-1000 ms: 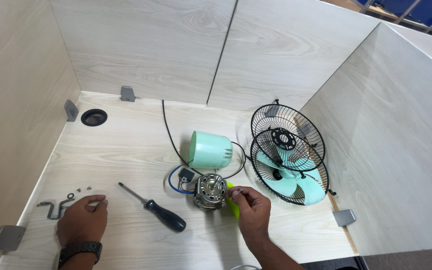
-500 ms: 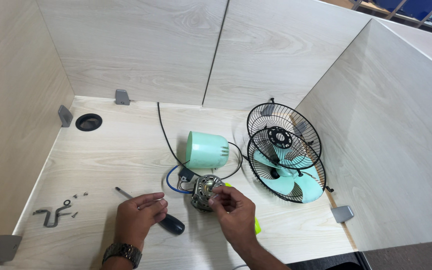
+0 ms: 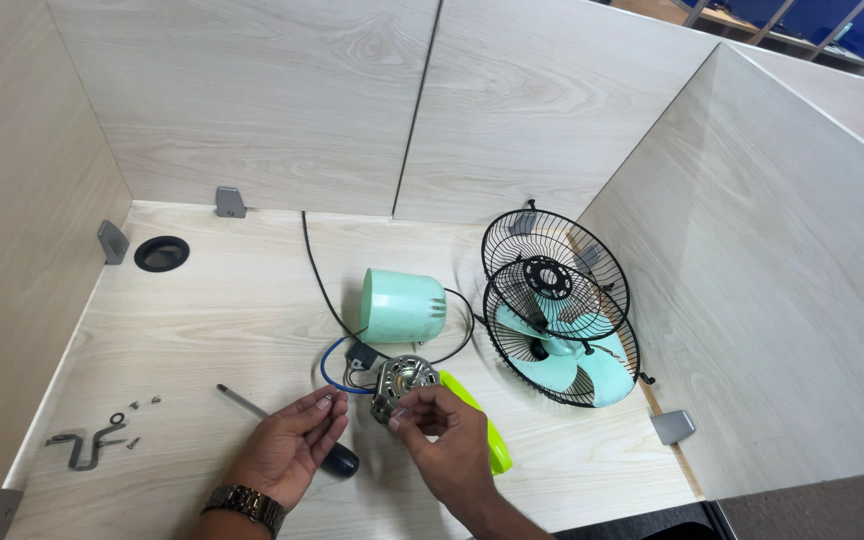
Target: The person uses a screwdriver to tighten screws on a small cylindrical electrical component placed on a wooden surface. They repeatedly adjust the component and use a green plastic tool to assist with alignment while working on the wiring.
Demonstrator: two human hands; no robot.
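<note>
A small metal fan motor is held upright on the bench, near its front edge, pinched at its lower rim by the fingertips of the right hand. The left hand, wearing a wristwatch, is laid loosely open just left of the motor, fingers curled toward it and resting over the black handle of a screwdriver. Blue and black wires are seen running from the motor. A mint-green motor cover is lying on its side just behind, and a lime-green piece just right. Two black wire grilles with a mint fan blade are propped against the right wall. Small screws and a bent metal bracket are scattered far left.
</note>
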